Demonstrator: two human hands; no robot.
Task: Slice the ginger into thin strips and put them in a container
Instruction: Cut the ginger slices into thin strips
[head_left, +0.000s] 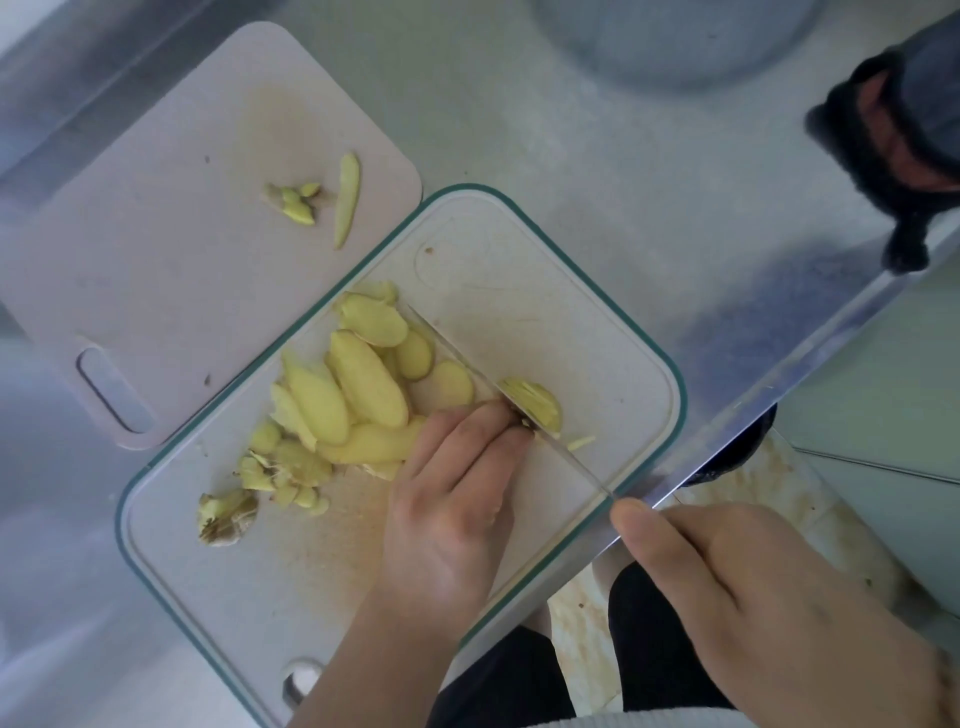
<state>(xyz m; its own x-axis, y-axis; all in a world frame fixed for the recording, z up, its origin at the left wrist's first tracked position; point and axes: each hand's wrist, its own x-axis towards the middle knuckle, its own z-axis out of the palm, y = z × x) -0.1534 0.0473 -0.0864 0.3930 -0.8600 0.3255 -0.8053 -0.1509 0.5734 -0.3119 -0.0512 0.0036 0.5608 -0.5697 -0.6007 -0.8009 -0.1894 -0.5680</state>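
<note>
- Leftmost, I see a plain cutting board (171, 249) on the steel counter (649, 218), carrying a few ginger trimmings (347, 200); these look like light scraps, not stock for strips.
- Next, on the green-rimmed cutting board (545, 270), a heap of ginger slices (353, 387) lies fanned out beside knobbly offcuts (228, 514). I judge the slices thin, firm and moist, likely to slide under a blade, so they want pinning flat from above, near the cut.
- My left hand (452, 499) reaches in from below, palm down, its grip pressing curled fingertips onto a slice right against the blade.
- The knife (561, 452) runs diagonally across the board, its edge down in the ginger being cut (535, 402), where a few strips already lie on the far side.
- My right hand (769, 597) holds the handle at the counter's edge, grip wrapped tight, thumb along the top.
- No container is clearly identifiable in view.
</note>
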